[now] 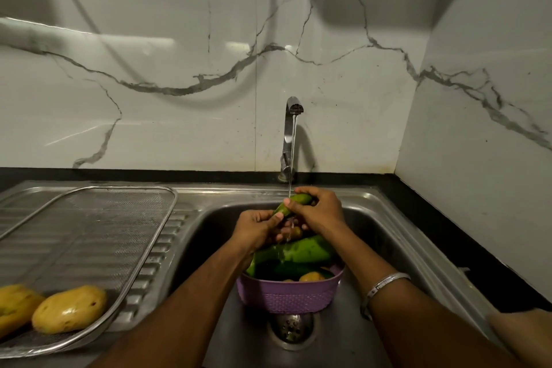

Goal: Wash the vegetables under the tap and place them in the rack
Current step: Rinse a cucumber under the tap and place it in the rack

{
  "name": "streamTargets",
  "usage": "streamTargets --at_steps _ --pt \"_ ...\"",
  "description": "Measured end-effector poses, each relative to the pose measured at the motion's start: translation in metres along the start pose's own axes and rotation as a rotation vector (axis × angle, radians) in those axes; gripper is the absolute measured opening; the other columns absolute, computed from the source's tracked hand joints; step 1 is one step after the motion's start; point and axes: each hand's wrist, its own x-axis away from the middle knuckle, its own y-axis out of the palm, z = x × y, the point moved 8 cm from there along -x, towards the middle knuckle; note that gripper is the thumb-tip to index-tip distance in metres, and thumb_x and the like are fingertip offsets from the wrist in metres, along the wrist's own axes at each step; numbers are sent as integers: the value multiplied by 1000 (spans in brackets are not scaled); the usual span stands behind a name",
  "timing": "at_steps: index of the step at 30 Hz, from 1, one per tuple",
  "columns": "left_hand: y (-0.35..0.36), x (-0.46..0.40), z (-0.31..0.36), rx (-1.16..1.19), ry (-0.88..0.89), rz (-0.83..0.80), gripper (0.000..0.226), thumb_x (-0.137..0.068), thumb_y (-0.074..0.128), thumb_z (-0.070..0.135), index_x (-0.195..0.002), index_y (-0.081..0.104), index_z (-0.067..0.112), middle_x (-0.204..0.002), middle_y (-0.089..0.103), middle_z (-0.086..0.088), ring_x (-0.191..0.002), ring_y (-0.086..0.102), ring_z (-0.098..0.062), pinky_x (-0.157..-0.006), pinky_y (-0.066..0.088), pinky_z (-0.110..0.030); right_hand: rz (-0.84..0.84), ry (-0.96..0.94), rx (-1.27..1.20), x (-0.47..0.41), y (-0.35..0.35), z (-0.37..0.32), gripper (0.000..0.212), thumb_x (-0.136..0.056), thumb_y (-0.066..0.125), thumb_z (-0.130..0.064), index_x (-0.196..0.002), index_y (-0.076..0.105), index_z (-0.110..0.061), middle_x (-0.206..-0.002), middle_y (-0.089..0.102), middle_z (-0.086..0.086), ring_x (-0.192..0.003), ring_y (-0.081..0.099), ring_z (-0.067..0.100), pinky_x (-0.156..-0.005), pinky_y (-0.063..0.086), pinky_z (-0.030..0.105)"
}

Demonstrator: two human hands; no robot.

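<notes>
A thin stream of water runs from the steel tap point(291, 134) onto a small green vegetable point(294, 202) held over the sink. My left hand point(258, 228) grips its lower end and my right hand point(318, 209) curls round its upper end. Below my hands a purple basket point(288, 294) stands in the sink basin point(370, 236), holding a long green gourd point(298, 251) and some yellow pieces. A mesh rack point(98, 236) lies on the drainboard at the left, with two yellow vegetables point(68, 309) at its near end.
The sink drain point(292, 329) lies just in front of the basket. A black counter edge point(448, 218) runs along the right, against the marble-patterned wall. I wear a silver bangle point(379, 288) on my right wrist.
</notes>
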Motion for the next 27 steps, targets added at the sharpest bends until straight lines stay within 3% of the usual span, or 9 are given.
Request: streamTargets --at_steps 3,7,10,13,17,19,21,24,27 --pt "0 4 1 33 -22 -22 21 -100 58 7 -112 71 -5 -95 76 -23 -74 75 -24 -71 61 -29 4 21 -70 -1 -6 0 22 -93 73 -25 -116 76 -24 -108 73 -3 -71 67 -1 -55 51 11" --pt "0 3 5 55 0 -24 22 -97 61 4 -114 70 -6 -105 73 -29 -77 75 -25 -71 62 -30 0 46 -68 -3 -8 8 25 -101 62 -26 -124 72 -24 -112 72 -1 -73 67 4 -52 51 12" --pt "-2 1 11 3 104 -7 23 -94 64 0 -116 71 -4 -100 75 -24 -80 75 -24 -65 63 -29 -5 71 -139 -1 1 8 40 -92 75 -32 -131 67 -26 -118 68 3 -86 73 17 -59 61 26" --pt "-7 3 22 -150 237 40 25 -92 67 0 -117 73 4 -100 78 -14 -87 76 -23 -68 62 -29 -9 78 -100 1 5 9 62 -73 89 -46 -128 67 -24 -112 65 -4 -99 70 17 -71 64 33" --pt "-14 0 20 -239 240 71 25 -92 69 3 -116 74 11 -100 79 -9 -94 76 -26 -84 62 -45 -38 149 -218 0 3 10 35 -88 80 -29 -121 73 -19 -112 72 7 -86 75 22 -58 62 28" --pt "-16 1 22 -263 252 70 26 -92 70 3 -115 74 13 -101 79 -7 -95 76 -24 -85 62 -44 -21 176 -220 0 0 11 23 -98 68 -25 -118 74 -16 -105 75 10 -80 76 22 -57 61 26" --pt "-16 2 24 -262 252 62 26 -92 69 2 -116 73 11 -101 79 -8 -94 76 -24 -81 63 -40 -12 178 -189 1 -3 11 24 -102 60 -25 -119 73 -14 -98 75 9 -77 77 23 -56 60 26" --pt "-15 2 23 -269 256 66 28 -91 70 1 -117 73 9 -101 79 -8 -94 76 -25 -78 63 -39 -18 151 -141 2 1 11 28 -99 64 -31 -123 71 -17 -107 73 8 -85 75 24 -65 64 33" --pt "-16 0 23 -321 286 83 29 -89 72 2 -116 75 13 -100 79 -4 -95 76 -21 -85 62 -44 -39 43 11 4 7 5 61 -73 88 -48 -127 67 -27 -116 68 -3 -102 67 15 -85 60 33"
